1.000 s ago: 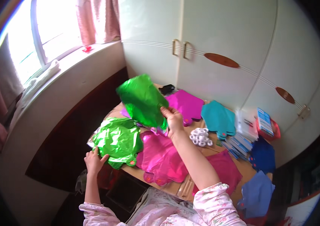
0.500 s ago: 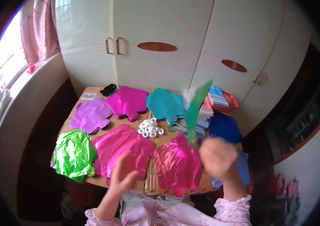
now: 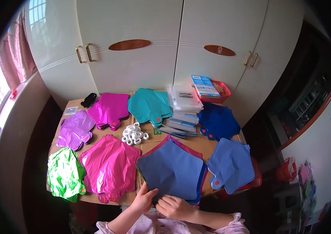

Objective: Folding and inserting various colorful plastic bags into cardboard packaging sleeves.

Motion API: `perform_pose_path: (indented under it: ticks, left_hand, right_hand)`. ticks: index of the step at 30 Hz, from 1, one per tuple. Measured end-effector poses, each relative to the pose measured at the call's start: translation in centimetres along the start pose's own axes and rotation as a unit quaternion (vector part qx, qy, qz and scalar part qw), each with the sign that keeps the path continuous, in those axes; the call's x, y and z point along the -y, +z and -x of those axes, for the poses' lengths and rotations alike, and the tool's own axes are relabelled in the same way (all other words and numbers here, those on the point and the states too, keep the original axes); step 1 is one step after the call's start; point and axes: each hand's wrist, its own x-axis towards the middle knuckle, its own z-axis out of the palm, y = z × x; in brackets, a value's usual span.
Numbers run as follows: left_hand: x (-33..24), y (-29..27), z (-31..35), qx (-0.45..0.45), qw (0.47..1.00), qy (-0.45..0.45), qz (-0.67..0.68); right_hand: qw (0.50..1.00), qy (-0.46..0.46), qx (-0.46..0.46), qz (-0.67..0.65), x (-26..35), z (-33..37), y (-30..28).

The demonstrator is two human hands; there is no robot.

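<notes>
Both hands meet at six o'clock on the near edge of the cardboard-covered table [image 3: 161, 142]. The left hand [image 3: 144, 198] pinches the near edge of a slate-blue star-shaped foil balloon [image 3: 171, 169], thumb on top; the right hand [image 3: 175, 206] lies just beside it, fingers loosely curled on the same edge. The balloon rests flat on a stack of similar ones with a magenta rim showing beneath. Judging by the grip, squaring it well means keeping it flat and aligning its points with the stack below. At nine o'clock lies a pink foil balloon [image 3: 110, 165], almost touching, and beyond it a crumpled green foil balloon [image 3: 64, 174]. At three o'clock another blue balloon stack [image 3: 231, 163] sits close. Towards twelve o'clock are small white tape rolls [image 3: 134, 134], teal balloons [image 3: 149, 105], and clear packets [image 3: 185, 97].
</notes>
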Motion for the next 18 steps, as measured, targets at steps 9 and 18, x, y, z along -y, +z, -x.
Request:
perform_pose_path:
  ticks: [9,18]
  left_hand:
    - [-0.6,-1.3,-1.4,0.003,0.997,0.075,-0.028]
    - [-0.7,-2.8,0.6,0.057,0.998,0.014,0.015]
  right_hand:
    - [0.938,0.274,-0.148,-0.153,-1.4,3.8,-3.5]
    - [0.499,0.505,-0.338,-0.618,-4.0,7.0,-1.6]
